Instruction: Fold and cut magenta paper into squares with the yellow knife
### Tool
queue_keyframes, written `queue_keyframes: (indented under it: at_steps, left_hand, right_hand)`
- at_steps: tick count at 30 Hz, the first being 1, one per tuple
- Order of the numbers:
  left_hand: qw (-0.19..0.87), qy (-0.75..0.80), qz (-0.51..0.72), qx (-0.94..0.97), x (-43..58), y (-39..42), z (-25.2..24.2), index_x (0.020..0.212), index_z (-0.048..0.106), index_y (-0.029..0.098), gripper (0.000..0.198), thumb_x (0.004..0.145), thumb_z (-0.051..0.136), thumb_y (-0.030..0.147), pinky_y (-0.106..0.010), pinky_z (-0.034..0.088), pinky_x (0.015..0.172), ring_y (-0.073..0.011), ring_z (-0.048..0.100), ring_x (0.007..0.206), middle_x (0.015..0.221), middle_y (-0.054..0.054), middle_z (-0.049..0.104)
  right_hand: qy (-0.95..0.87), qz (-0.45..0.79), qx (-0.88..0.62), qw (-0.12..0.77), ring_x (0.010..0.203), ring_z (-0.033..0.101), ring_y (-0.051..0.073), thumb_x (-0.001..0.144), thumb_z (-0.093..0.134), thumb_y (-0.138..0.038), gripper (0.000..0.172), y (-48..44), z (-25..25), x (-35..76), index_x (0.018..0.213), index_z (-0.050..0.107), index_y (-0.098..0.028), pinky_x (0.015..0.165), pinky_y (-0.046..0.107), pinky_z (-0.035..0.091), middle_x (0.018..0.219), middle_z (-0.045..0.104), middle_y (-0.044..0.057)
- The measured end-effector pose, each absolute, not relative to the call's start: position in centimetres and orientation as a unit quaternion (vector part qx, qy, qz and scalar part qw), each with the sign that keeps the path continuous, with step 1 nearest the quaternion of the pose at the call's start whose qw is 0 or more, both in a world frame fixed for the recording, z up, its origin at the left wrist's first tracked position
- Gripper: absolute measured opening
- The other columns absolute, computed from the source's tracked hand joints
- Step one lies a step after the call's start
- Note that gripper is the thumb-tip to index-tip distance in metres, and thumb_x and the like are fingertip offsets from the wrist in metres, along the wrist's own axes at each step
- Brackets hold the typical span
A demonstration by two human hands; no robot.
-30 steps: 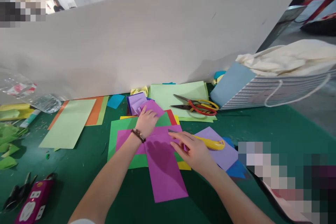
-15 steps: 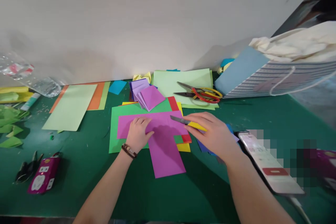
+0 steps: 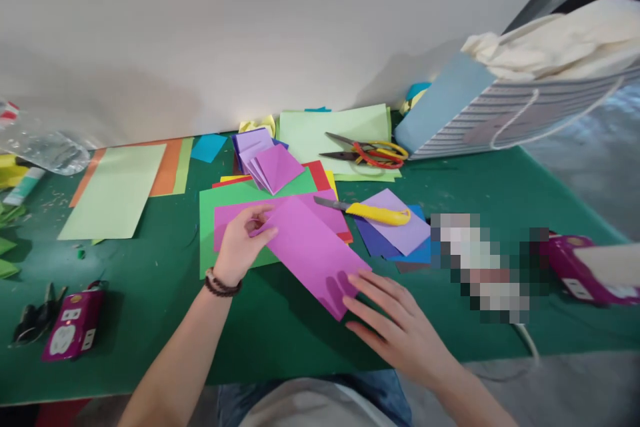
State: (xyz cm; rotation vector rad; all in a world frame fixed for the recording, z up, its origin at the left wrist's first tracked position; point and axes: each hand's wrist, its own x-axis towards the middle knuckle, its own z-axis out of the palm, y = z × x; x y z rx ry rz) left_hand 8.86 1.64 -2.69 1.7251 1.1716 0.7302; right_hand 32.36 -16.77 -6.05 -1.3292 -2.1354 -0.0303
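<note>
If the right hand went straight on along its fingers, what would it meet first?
The upper magenta sheet, whose near end lies by the right hand; whether they touch is unclear.

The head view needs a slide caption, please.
Left hand holds a magenta sheet, right hand at its near end, yellow-handled knife lying beyond.

The left hand [image 3: 243,243] pinches one end of a magenta sheet [image 3: 310,247], the right hand [image 3: 405,327] spreads its fingers at the other, and a yellow-handled knife [image 3: 377,213] lies partly on lilac paper [image 3: 403,237].
</note>
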Motion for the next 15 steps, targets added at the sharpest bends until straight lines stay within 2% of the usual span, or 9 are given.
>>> queue_keyframes:
  at_steps: [2, 5, 9, 13, 15]
  left_hand:
    - [0.474, 0.479, 0.287, 0.681, 8.1, 0.1, -2.7, 0.120, 0.058, 0.016, 0.040, 0.082, 0.063, 0.027, -0.030, 0.056, 0.077, -0.0161, 0.065, 0.087, 0.097, -0.005, 0.062]
    - [0.483, 0.492, 0.268, 0.673, 6.7, -2.8, -3.1, 0.116, 0.061, 0.018, 0.037, 0.081, 0.064, 0.028, -0.032, 0.056, 0.078, -0.0171, 0.064, 0.089, 0.100, -0.005, 0.063]
    - [0.451, 0.514, 0.219, 0.696, 4.7, -6.7, -3.1, 0.102, 0.067, 0.022, 0.020, 0.082, 0.062, 0.025, -0.033, 0.056, 0.071, -0.0180, 0.059, 0.084, 0.097, -0.004, 0.058]
    - [0.208, 0.471, 0.169, 0.840, 5.3, -9.5, -2.0, 0.104, 0.065, 0.022, 0.019, 0.086, 0.063, 0.026, -0.048, 0.052, 0.085, -0.0259, 0.057, 0.097, 0.104, -0.008, 0.058]
    - [0.172, 0.405, 0.168, 0.882, 6.9, -10.4, -1.8, 0.103, 0.063, 0.019, 0.021, 0.085, 0.067, 0.031, -0.046, 0.052, 0.085, -0.0266, 0.056, 0.098, 0.104, -0.010, 0.059]
  right_hand:
    - [-0.805, -0.029, -0.502, 0.316, 0.128, 0.052, 0.023, 0.085, 0.062, -0.011, 0.043, -17.8, -6.9, 32.5, 0.125, 0.058, -0.027, 0.098, 0.043, 0.050, 0.125, 0.065, 0.007]
    - [-0.808, -0.038, -0.494, 0.319, 0.123, 0.056, 0.020, 0.086, 0.061, -0.012, 0.040, -18.8, -7.9, 33.2, 0.123, 0.059, -0.028, 0.098, 0.040, 0.051, 0.118, 0.069, 0.003]
    - [-0.830, -0.022, -0.481, 0.283, 0.122, 0.057, 0.020, 0.088, 0.060, -0.013, 0.031, -19.3, -8.3, 34.7, 0.115, 0.064, -0.027, 0.098, 0.039, 0.051, 0.116, 0.070, 0.001]
    - [-0.836, 0.035, -0.485, 0.252, 0.121, 0.058, 0.019, 0.091, 0.055, -0.017, 0.028, -19.0, -8.0, 35.6, 0.115, 0.065, -0.028, 0.100, 0.041, 0.050, 0.116, 0.070, 0.004]
    - [-0.840, 0.054, -0.479, 0.250, 0.122, 0.057, 0.018, 0.092, 0.053, -0.016, 0.031, -18.5, -7.8, 35.9, 0.118, 0.064, -0.027, 0.101, 0.041, 0.049, 0.119, 0.069, 0.005]
